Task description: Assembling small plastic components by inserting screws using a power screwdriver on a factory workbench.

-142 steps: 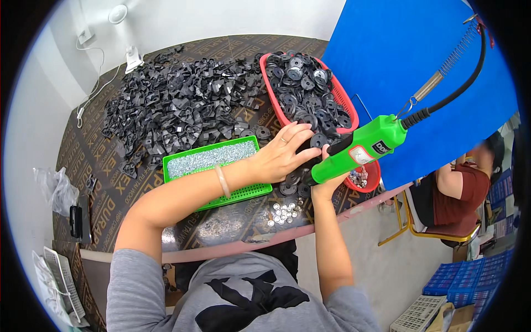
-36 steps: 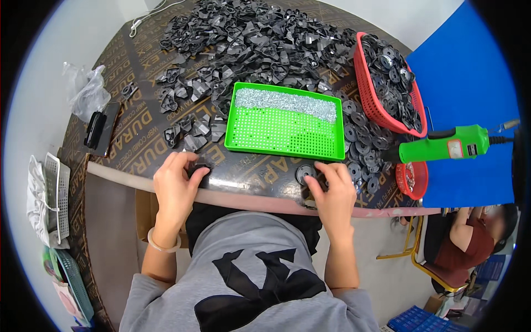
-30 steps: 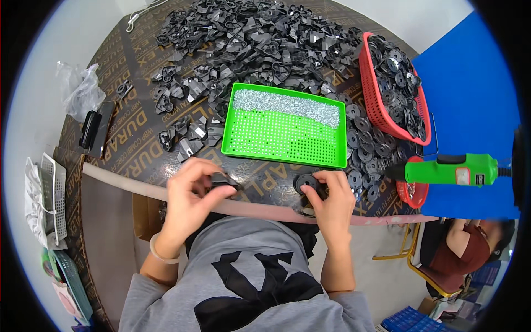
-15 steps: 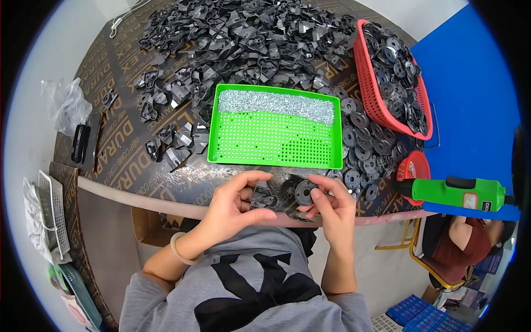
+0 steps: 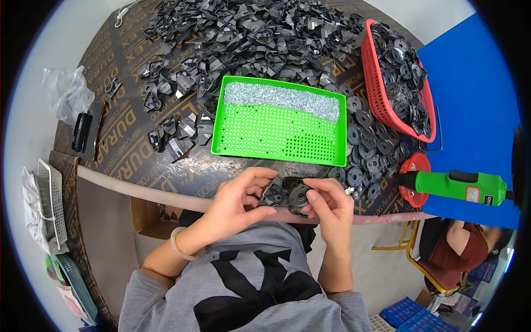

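Note:
Just above the table's near edge, my left hand (image 5: 243,195) is closed around an angular black plastic housing (image 5: 273,193). My right hand (image 5: 331,203) pinches a round black disc (image 5: 299,196) with a central hole between thumb and fingers. The disc's edge is close against the housing's right side; whether they touch I cannot tell. Beyond both hands lies a green perforated tray (image 5: 243,155), with a band of small silvery screws (image 5: 282,99) along its far side.
Many black housings (image 5: 265,39) are heaped at the back. Loose discs (image 5: 365,149) lie right of the tray, below a red basket (image 5: 371,72) of more discs. A green electric screwdriver (image 5: 459,187) rests across a small red bowl (image 5: 416,164). A person (image 5: 464,246) sits at right.
My right hand has brought the disc left, up to the housing. The housing in my left hand has shifted slightly right and turned. The whole view has shifted a little.

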The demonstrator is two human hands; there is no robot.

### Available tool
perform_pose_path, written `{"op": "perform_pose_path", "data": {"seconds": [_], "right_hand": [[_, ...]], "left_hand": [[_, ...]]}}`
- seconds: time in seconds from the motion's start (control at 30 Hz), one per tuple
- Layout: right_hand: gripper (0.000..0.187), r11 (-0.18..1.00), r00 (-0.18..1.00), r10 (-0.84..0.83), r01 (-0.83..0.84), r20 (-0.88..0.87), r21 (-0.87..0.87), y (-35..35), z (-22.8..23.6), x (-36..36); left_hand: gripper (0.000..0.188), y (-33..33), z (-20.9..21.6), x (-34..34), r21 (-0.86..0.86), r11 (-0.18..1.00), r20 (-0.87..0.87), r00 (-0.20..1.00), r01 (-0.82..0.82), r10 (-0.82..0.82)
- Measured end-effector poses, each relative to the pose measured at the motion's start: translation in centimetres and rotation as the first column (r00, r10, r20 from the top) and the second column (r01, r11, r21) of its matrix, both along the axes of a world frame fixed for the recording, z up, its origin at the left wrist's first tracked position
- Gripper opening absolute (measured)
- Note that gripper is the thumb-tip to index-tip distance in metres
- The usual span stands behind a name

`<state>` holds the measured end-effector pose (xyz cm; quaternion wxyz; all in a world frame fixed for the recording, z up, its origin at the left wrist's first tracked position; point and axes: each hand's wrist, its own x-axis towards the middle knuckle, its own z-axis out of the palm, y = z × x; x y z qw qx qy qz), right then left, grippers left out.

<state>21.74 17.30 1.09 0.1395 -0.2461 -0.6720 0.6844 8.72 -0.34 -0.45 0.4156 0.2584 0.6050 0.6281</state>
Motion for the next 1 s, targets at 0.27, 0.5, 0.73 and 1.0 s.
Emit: {"op": "perform_pose_path", "data": {"seconds": [0.27, 0.5, 0.73, 1.0], "right_hand": [[0.018, 0.994, 0.999, 0.012, -0.008, -0.036, 0.105, 0.1, -0.7, -0.6], [0.013, 0.876, 0.993, -0.086, 0.034, 0.086, 0.481, 0.1, -0.2, -0.8], [0.013, 0.684, 0.961, -0.268, 0.142, 0.066, 0.715, 1.1, 0.6, 1.4], [0.014, 0.578, 0.911, -0.336, 0.001, 0.237, 0.816, 2.9, 1.1, 5.0]], "left_hand": [[0.066, 0.0, -0.1, 0.0, 0.027, 0.999, -0.031, 0.999, -0.017, 0.018], [0.063, -0.2, -1.0, 0.8, 0.127, 0.957, 0.044, 0.965, -0.261, 0.257], [0.063, -0.2, -1.4, 1.0, 0.078, 0.968, -0.035, 0.970, -0.238, 0.241], [0.065, 0.0, -0.5, 0.7, 0.096, 0.978, 0.028, 0.983, -0.185, 0.183]]}}
